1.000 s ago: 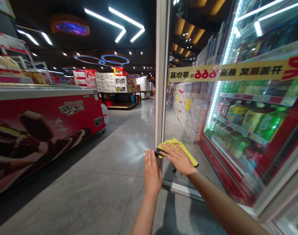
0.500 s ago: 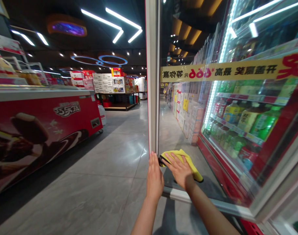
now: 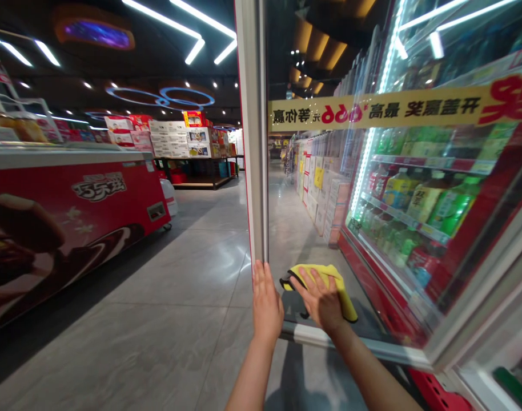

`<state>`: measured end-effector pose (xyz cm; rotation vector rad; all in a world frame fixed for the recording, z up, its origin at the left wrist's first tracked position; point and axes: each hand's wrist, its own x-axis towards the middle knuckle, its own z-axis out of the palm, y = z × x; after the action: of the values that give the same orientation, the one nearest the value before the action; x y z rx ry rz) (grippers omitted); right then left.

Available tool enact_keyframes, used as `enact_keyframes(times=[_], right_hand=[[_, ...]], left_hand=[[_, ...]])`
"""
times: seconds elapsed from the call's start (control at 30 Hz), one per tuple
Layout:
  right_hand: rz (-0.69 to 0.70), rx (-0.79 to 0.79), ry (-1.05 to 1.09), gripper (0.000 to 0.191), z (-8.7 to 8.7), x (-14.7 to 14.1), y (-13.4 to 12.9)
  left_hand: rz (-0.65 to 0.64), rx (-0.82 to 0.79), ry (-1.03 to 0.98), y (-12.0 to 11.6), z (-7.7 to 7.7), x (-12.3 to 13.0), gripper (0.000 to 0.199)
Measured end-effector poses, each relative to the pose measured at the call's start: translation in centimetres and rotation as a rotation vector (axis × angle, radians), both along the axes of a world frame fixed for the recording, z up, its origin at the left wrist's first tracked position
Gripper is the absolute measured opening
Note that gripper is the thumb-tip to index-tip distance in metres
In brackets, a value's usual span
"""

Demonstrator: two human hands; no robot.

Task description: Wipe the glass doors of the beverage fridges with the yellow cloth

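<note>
Fingers of right hand spread, laid flat over cloth, pinning it rather than curling round it. Cloth is yellow with dark edging, at the lower part of the glass, near the door's bottom rail; far side bent, lower corner sticking out right of the hand. Left hand has fingers straight, side by side, flat along the upright frame, gripping nothing, just left of the cloth and apart from it. Yellow strip with reversed lettering crosses the glass well above both hands. Bottles on lit shelves and stacked boxes show in the glass. Grey floor below and left. Red freezer with ice-cream print at far left; more cartons on a display counter behind. Strip lights overhead.
</note>
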<state>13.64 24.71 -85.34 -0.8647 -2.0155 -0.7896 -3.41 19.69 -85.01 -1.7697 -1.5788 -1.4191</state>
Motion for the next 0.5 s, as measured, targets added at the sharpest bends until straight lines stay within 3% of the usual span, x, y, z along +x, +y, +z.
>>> enact_keyframes(times=[0.1, 0.17, 0.23, 0.3, 0.4, 0.5], right_hand=[[0.043, 0.007, -0.072, 0.056, 2.0, -0.4, -0.2], [-0.017, 0.024, -0.031, 0.057, 3.8, -0.2, 0.0], [-0.111, 0.052, 0.076, 0.058, 4.5, 0.8, 0.4], [-0.171, 0.079, 0.151, 0.055, 3.4, 2.3, 0.5], [-0.119, 0.089, 0.073, 0.051, 0.8, 4.0, 0.1], [-0.017, 0.034, -0.06, 0.053, 1.1, 4.3, -0.4]], left_hand=[[0.021, 0.023, -0.015, 0.2, 0.2, 0.7, 0.099], [0.041, 0.036, -0.019, 0.4, 0.4, 1.2, 0.1], [0.07, 0.036, -0.003, 0.6, 0.5, 1.6, 0.099], [0.101, 0.025, 0.021, 0.7, 0.6, 1.9, 0.096], [0.132, 0.013, 0.035, 0.9, 0.7, 2.0, 0.089], [0.152, 0.009, 0.039, 0.9, 1.0, 2.1, 0.086]])
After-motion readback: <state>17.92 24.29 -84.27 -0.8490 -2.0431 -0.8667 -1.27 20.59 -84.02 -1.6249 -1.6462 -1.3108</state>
